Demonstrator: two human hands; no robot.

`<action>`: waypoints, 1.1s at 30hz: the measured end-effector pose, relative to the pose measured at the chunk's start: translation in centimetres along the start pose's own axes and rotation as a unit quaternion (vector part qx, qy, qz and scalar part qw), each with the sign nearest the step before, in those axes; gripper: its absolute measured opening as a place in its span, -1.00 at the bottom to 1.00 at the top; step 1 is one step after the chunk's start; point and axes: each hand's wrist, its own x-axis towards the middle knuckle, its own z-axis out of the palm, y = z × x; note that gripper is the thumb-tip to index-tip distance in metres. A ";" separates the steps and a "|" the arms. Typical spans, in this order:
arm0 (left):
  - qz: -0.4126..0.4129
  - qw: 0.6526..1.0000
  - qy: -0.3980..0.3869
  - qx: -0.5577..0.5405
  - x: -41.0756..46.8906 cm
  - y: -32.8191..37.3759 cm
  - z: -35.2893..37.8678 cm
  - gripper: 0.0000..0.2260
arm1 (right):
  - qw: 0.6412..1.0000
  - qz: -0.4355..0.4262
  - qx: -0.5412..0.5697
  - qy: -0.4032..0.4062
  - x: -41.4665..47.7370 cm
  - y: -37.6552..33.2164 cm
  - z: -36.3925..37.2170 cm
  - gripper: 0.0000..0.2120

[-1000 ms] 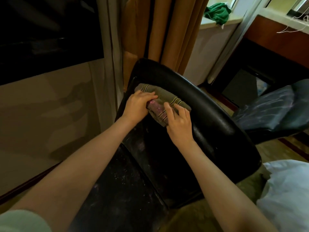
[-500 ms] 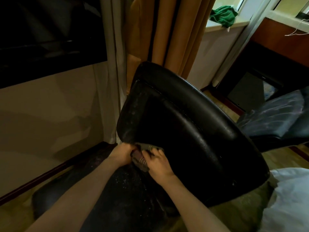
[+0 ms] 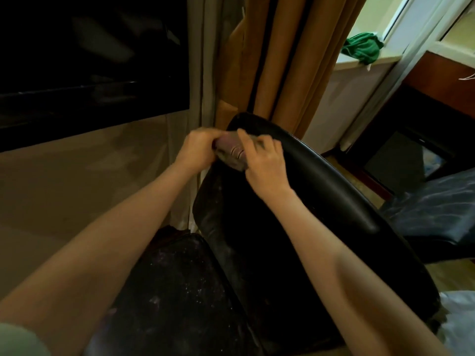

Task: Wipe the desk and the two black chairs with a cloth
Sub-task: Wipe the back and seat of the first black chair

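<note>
Two hands: both grip one cloth (image 3: 231, 156), at the top left corner of the black chair (image 3: 321, 181).
Dark panel (image 3: 90, 55): on the wall, left of the chair and higher than its backrest.
Left hand (image 3: 198, 150): just off the chair's left edge, with its fingers curled tight round the left end of the cloth.
Cloth: bunched into a short roll between the hands and pressed on the backrest's top corner. A striped band shows, but blur hides its far edge.
Right hand (image 3: 264, 165): over the backrest, just right of the cloth. Thumb and fingers are closed on its right end, and the forefinger is lifted along the top.
Key relation: the backrest's padded rim runs long from this corner down to the lower right. The length to be covered therefore lies on the right hand's side, and that nearer hand would likely lead a stroke along it.
Seat (image 3: 174, 291): below the hands, flecked with pale dust and, by the look of it, not yet wiped.
Curtain (image 3: 290, 60): hangs behind the chair.
Second black chair (image 3: 431, 214): right of the first and well apart from both hands, its seat streaked grey.
Desk (image 3: 442, 80): probably the wooden piece far right, beyond both chairs.
</note>
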 end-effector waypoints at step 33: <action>-0.192 0.971 -0.140 -0.029 -14.5 -8.9 12.7 -0.59 | 0.962 -0.045 -0.048 -0.266 -9.0 -5.3 14.6 -0.33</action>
